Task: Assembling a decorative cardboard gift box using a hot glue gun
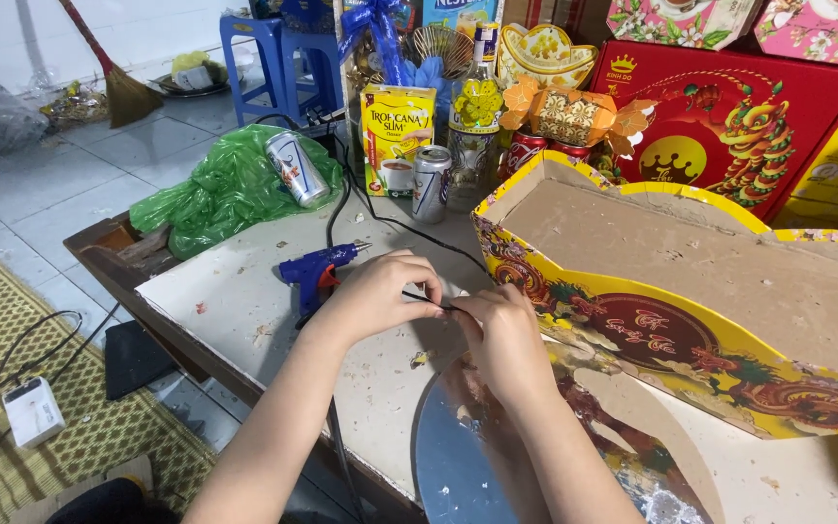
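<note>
Head view: worn, pale tabletop (244,291).
Left hand (375,291): fingers pinched on thin black wire (429,299).
Right hand (499,335): fingertips pinching the same wire's other end.
Wire: above table, between both hands.
Nearby: blue plastic glue gun (314,272); glossy yellow cardboard tray (691,320), scalloped rim, raw brown inside.

We see a blue glue gun (317,272) with a black cord (395,225) on the off-white, stained tabletop (235,301). The cardboard basket (691,291) is yellow outside, printed with red and green dragon ornaments and a dark red medallion, and plain brown inside. Behind it stands a red box (729,116) with a gold lion-dance picture. A crumpled bag (230,189) is bright green; two cans (431,182) are silver. The floor mat (12,388) shows a gold-and-green weave.
</note>
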